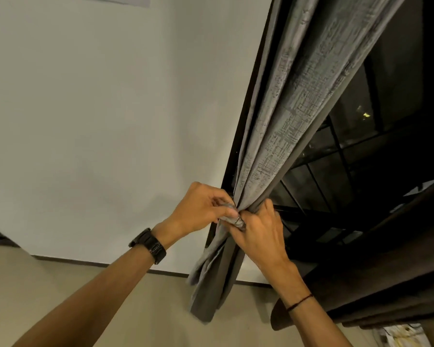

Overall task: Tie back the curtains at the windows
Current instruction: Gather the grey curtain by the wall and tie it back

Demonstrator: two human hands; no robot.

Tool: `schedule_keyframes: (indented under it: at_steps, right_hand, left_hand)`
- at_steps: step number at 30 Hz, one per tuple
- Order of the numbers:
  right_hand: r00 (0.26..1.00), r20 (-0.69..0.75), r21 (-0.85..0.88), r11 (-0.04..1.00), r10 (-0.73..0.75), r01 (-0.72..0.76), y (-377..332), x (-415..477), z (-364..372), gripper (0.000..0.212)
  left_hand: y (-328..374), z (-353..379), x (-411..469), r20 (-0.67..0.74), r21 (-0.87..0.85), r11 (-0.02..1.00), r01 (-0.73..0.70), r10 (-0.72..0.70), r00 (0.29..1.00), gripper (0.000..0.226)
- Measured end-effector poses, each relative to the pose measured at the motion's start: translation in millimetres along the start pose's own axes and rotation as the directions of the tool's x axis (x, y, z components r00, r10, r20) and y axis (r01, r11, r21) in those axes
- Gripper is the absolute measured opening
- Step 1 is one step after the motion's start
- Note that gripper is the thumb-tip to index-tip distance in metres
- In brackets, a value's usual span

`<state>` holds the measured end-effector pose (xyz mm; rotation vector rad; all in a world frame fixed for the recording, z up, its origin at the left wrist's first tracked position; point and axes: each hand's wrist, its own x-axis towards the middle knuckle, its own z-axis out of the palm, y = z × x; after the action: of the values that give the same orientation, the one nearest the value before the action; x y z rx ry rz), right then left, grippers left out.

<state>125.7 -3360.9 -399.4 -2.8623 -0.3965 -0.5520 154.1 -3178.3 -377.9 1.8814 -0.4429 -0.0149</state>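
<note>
Left hand (203,209) and right hand (259,233) pinch the tieback (232,217) round the gathered grey curtain (286,121) beside the window frame (229,171); fastening likely comes next.

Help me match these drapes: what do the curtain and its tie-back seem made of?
Curtain: grey woven fabric, slightly shiny, with a crosshatch texture; plain darker backing shows at the fold. Tie-back: apparently the same grey cloth, mostly hidden.

- Warm, fairly even indoor light on the wall (98,108) left of the curtain (286,136); no glare.
- Black beyond the window (398,108) right of the curtain, bar one small yellow glint.
- Faint soft shadow on the wall, low and just left of the curtain.
- Strong wide-angle bending of straight lines toward the edges; slight softness throughout.
</note>
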Motion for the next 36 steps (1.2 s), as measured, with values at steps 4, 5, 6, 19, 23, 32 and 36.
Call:
schedule_keyframes:
  at_steps: [4,5,6,19,23,32,36]
  right_hand:
    - [0.972,0.204,0.123,0.988,-0.12,0.097,3,-1,-17,0.03]
    - [0.967,0.222,0.068,0.991,-0.124,0.112,3,-2,-20,0.028]
    - [0.968,0.222,-0.003,0.993,-0.117,0.121,1,-4,-23,0.024]
    - [0.963,0.158,-0.124,0.963,-0.22,0.24,20,-12,-46,0.021]
    - [0.982,0.144,-0.139,0.98,-0.124,0.144,23,-3,-57,0.029]
    - [0.944,-0.322,-0.291,0.941,0.074,-0.173,69,22,-152,0.063]
    - [0.856,-0.493,-0.352,0.865,0.154,-0.358,127,31,-218,0.066]
  left_hand:
    - [-1,-3,3,-0.018,-0.049,0.997,0.058,-0.058,0.998,0.01]
    - [-1,-1,3,-0.025,-0.066,0.994,0.082,-0.084,0.996,0.014]
    - [-1,-1,3,-0.032,-0.084,0.991,0.104,-0.107,0.994,0.018]
    - [-12,-47,24,-0.087,0.069,0.994,0.088,-0.082,0.993,0.024]
    - [-3,-32,26,-0.133,0.385,0.906,-0.177,0.245,0.96,0.014]
    - [136,43,79,0.153,0.684,0.307,-0.662,0.827,0.541,0.045]
    - [203,79,129,0.143,0.79,0.269,-0.551,0.793,0.593,0.073]
